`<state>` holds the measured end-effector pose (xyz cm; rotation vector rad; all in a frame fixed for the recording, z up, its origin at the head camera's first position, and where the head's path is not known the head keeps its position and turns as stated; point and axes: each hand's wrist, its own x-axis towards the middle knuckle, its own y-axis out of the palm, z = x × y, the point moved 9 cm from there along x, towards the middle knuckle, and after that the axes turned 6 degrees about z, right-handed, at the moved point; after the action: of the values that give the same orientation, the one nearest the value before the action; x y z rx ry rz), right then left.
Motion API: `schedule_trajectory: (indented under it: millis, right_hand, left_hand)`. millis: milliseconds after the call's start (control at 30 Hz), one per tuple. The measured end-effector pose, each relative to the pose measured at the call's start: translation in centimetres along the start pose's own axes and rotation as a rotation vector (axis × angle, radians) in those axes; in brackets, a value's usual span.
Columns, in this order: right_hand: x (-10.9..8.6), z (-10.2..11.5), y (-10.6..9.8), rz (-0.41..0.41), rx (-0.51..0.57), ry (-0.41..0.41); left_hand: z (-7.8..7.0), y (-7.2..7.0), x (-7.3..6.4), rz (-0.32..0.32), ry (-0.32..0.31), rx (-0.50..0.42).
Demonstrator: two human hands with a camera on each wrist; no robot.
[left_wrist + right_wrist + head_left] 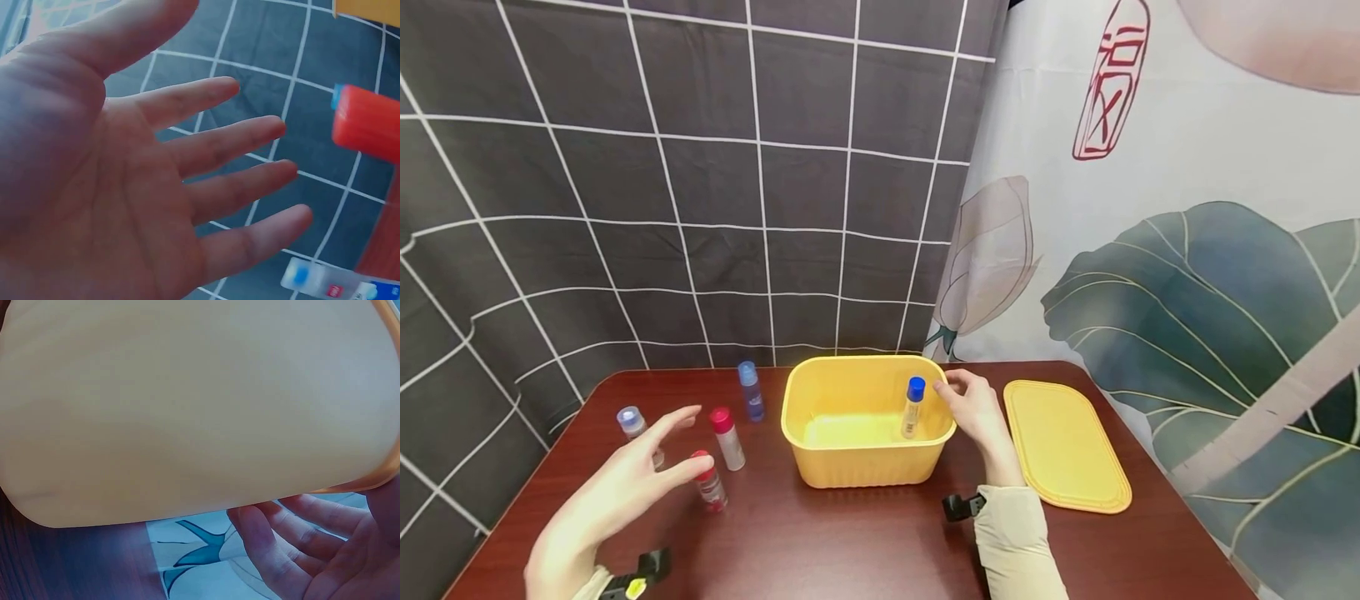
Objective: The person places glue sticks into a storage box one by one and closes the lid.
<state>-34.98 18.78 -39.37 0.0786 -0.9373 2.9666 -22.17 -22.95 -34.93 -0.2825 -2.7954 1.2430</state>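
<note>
My left hand is held spread over the left of the table, with nothing in its grasp. Beside its thumb stands a small clear bottle with a red cap; a bottle with a pale blue cap is partly hidden behind the fingers. A white bottle with a red cap and a blue bottle stand farther right. My right hand holds the right rim of a yellow bin, thumb at the rim. Inside the bin, a clear bottle with a dark blue cap stands near the right wall.
A yellow lid lies flat on the dark red table, right of my right forearm. Behind the table hang a dark gridded cloth and a white cloth with a leaf print.
</note>
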Motion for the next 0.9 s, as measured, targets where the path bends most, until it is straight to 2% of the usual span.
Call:
schedule_trajectory:
  millis: [200, 300, 533, 667, 900]
  right_hand:
    - [0.1, 0.2, 0.4, 0.015, 0.009, -0.010]
    - [0.2, 0.2, 0.5, 0.015, 0.011, -0.006]
    - [0.4, 0.1, 0.4, 0.013, 0.022, -0.004]
    - [0.5, 0.1, 0.3, 0.018, 0.031, -0.004]
    - [0.1, -0.2, 0.3, 0.031, 0.044, 0.010]
  left_hand:
    - [2.1, 0.7, -0.4, 0.001, -0.001, -0.090]
    - [2.8, 0.8, -0.4, -0.010, -0.005, -0.086]
    - [3.2, 0.8, 0.7, -0.015, 0.003, -0.064]
    - [3.2, 0.9, 1.2, 0.007, 0.012, -0.073]
    - [3.4, 1.6, 1.7, 0.054, -0.009, -0.050]
